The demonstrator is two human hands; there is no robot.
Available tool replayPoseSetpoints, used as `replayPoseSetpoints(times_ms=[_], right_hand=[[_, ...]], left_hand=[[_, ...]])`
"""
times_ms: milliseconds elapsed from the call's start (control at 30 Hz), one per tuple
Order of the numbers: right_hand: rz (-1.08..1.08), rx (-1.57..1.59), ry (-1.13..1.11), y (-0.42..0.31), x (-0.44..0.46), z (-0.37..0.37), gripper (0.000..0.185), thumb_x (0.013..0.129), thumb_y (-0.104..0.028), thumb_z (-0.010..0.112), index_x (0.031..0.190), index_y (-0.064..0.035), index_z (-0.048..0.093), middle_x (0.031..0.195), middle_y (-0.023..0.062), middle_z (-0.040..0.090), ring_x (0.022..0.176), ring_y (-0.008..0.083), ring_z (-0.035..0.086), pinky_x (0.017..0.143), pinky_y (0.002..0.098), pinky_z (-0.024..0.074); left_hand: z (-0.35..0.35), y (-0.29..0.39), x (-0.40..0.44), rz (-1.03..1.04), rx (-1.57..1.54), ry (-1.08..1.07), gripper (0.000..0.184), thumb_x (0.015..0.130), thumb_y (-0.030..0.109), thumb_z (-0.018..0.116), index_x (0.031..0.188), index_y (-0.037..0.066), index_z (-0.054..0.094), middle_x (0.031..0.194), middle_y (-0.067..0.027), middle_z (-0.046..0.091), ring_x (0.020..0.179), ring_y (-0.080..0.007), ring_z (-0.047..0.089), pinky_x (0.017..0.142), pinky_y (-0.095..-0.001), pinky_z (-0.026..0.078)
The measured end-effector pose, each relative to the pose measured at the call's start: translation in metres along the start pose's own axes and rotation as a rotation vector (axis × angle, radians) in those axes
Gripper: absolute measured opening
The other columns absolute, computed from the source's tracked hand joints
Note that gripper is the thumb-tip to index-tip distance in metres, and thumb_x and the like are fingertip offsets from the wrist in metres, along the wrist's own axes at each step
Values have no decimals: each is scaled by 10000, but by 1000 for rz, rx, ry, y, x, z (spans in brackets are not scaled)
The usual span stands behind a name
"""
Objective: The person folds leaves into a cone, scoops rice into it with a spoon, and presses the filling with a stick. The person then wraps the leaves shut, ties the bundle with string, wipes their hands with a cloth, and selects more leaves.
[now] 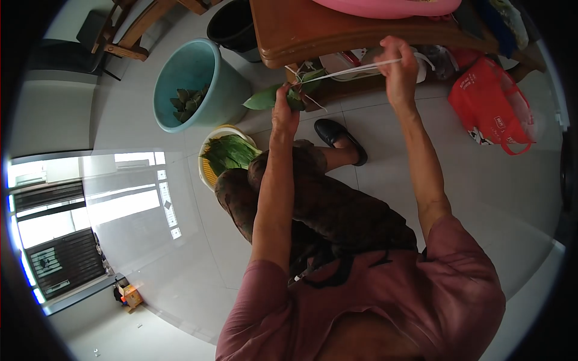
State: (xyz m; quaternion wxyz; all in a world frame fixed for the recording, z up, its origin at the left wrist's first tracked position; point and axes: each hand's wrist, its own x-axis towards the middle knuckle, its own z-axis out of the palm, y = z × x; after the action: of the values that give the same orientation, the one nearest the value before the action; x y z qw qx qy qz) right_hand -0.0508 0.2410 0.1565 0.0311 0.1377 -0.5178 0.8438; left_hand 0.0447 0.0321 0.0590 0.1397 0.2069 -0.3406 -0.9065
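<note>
My left hand (284, 114) is closed around a green leaf bundle (262, 99), whose pointed leaf tip sticks out to the left. White string (355, 71) runs taut from the bundle to my right hand (397, 69), which is raised at the right and closed on it. Loose string ends hang beside the bundle, near the wooden table's edge. Just below my left hand, long green leaves (232, 150) lie in a yellow and white basket (206, 165). What is inside the bundle is hidden.
A teal bucket (232, 78) holds several dark green leaf-wrapped pieces (189, 103). Behind it stands a black bucket (226, 27). The wooden table (361, 36) bears a pink basin (385, 8). A red bag (490, 105) sits on the tiled floor at the right.
</note>
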Motion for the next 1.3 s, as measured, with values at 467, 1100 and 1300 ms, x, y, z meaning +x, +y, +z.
replayPoseSetpoints(times_ms=[467, 1100, 1300], right_hand=[[100, 214, 566, -79, 16, -79, 444, 850, -496, 503, 858, -58, 578, 502, -64, 224, 456, 64, 204, 485, 214, 260], [300, -192, -408, 143, -47, -12, 656, 732, -281, 705, 1251, -31, 392, 1210, 153, 478, 1151, 203, 437, 887, 311, 403], [716, -159, -731, 129, -63, -6, 239, 865, -277, 560, 811, -45, 579, 696, -27, 551, 694, 84, 505, 665, 256, 418]], left_hand=[[-9, -2, 8, 4, 29, 44, 328, 833, 201, 532, 1072, 7, 419, 988, -129, 535, 958, -238, 529, 919, -401, 418], [-9, -5, 14, -49, 91, 103, 264, 815, 232, 553, 988, 49, 474, 912, -98, 552, 922, -221, 535, 878, -415, 432], [-13, -4, 18, -92, 70, 109, 262, 813, 211, 551, 998, 36, 490, 932, -93, 567, 876, -204, 557, 810, -356, 467]])
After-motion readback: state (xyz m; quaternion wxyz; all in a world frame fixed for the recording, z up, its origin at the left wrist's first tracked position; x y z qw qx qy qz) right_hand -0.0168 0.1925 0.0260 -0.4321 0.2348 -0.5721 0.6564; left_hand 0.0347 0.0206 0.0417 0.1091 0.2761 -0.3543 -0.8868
